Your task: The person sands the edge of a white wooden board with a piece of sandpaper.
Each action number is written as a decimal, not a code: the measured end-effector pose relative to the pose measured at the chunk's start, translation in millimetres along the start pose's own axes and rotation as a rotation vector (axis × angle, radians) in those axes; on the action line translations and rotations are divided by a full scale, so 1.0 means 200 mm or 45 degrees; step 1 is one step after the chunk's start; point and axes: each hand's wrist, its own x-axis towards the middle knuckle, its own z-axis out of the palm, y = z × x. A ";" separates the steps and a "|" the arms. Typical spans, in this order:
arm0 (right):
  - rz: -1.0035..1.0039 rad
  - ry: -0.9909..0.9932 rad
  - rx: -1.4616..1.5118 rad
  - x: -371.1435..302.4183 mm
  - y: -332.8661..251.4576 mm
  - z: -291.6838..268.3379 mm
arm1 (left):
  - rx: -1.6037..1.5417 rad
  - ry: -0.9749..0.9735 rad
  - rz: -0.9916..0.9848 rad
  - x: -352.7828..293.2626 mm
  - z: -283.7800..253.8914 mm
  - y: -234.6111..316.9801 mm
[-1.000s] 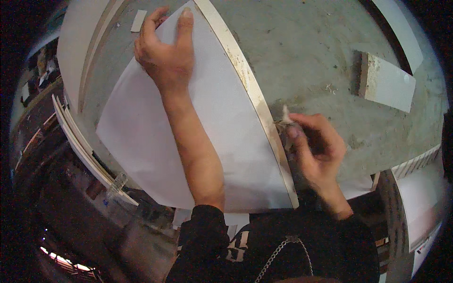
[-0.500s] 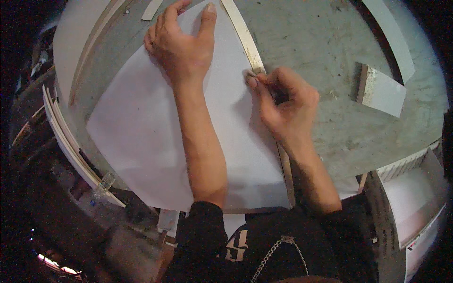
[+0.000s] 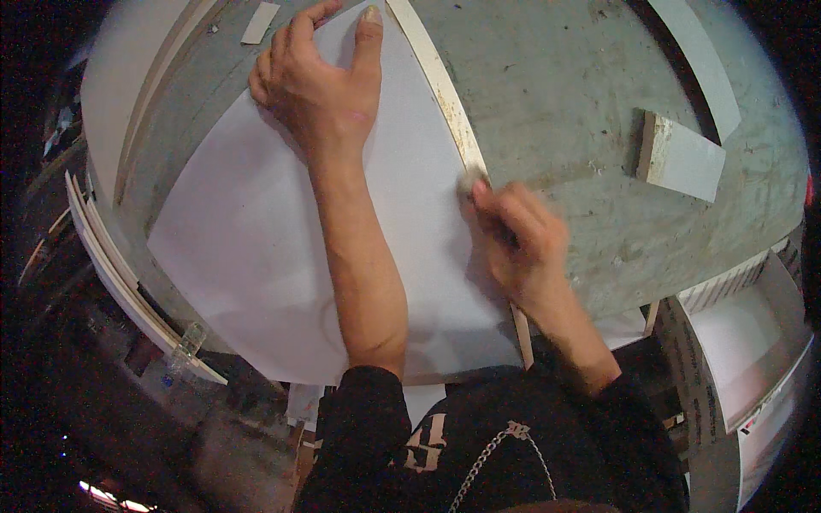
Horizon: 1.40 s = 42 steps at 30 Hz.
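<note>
A large white panel (image 3: 239, 231) lies on the worn grey-green tabletop, its near end at my body. My left hand (image 3: 329, 98) rests across the panel's far part with thumb and fingers apart. Along the right side of the panel runs a pale, wood-coloured edge (image 3: 440, 90) with brownish marks. My right hand (image 3: 523, 244) is closed at this edge, about midway along it, fingers pinched together. Motion smears its fingertips, and the small greyish thing between them cannot be made out.
To the right on the tabletop (image 3: 581, 111) lies a short thick white block (image 3: 688, 162) with a rough side. Beyond it is a curved white strip (image 3: 697, 64). A small white scrap (image 3: 260, 23) sits far left. An open box (image 3: 735, 342) stands at the lower right.
My right hand has slid along the panel's edge toward my body, still pinched. My left hand stays in place on the panel. The whole view has shifted slightly.
</note>
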 end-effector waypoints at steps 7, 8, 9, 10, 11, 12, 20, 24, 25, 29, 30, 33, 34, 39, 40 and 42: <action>-0.149 -0.028 -0.127 0.22 -0.02 0.00 | -0.024 -0.004 0.006 0.02 0.01 0.01; -0.126 -0.051 -0.123 0.18 -0.02 0.00 | -0.037 0.002 0.014 0.03 0.01 -0.01; -0.102 -0.074 -0.119 0.11 -0.04 -0.01 | -0.052 0.008 0.020 0.02 0.01 -0.03; -0.089 -0.099 -0.116 0.07 -0.03 -0.02 | -0.029 -0.012 0.002 0.02 0.00 -0.02; -0.112 -0.081 -0.101 0.05 -0.02 -0.02 | -0.005 -0.033 -0.016 0.01 -0.01 -0.01; -0.135 -0.064 -0.085 0.04 0.00 -0.01 | 0.021 -0.053 -0.035 0.01 -0.03 0.00; -0.080 -0.042 -0.035 0.09 0.01 -0.02 | 0.060 -0.055 -0.059 -0.01 -0.04 0.08; -0.055 -0.058 -0.050 0.17 -0.03 -0.03 | 0.063 -0.058 -0.079 -0.01 -0.05 0.10; -0.060 -0.047 -0.053 0.23 -0.04 -0.02 | 0.049 -0.060 -0.074 -0.01 -0.04 0.11; -0.093 0.011 -0.117 0.20 0.00 0.00 | 0.030 -0.054 -0.060 0.01 0.01 0.06; -0.037 -0.029 -0.099 0.08 0.00 -0.01 | 0.034 -0.043 -0.059 0.01 0.02 0.03; 0.044 -0.145 -0.017 -0.11 0.01 -0.11 | 0.037 -0.031 -0.044 0.00 0.00 0.06; 0.056 -0.183 0.023 -0.11 0.00 -0.14 | 0.017 -0.050 -0.069 -0.01 -0.01 0.07; 0.123 -0.071 0.019 0.00 0.00 -0.26 | -0.021 -0.074 -0.130 0.00 -0.03 0.09; 0.123 -0.111 0.041 0.03 -0.01 -0.25 | -0.027 -0.074 -0.126 0.00 -0.03 0.09; 0.127 -0.114 0.063 0.06 -0.01 -0.20 | -0.033 -0.071 -0.120 0.00 -0.04 0.07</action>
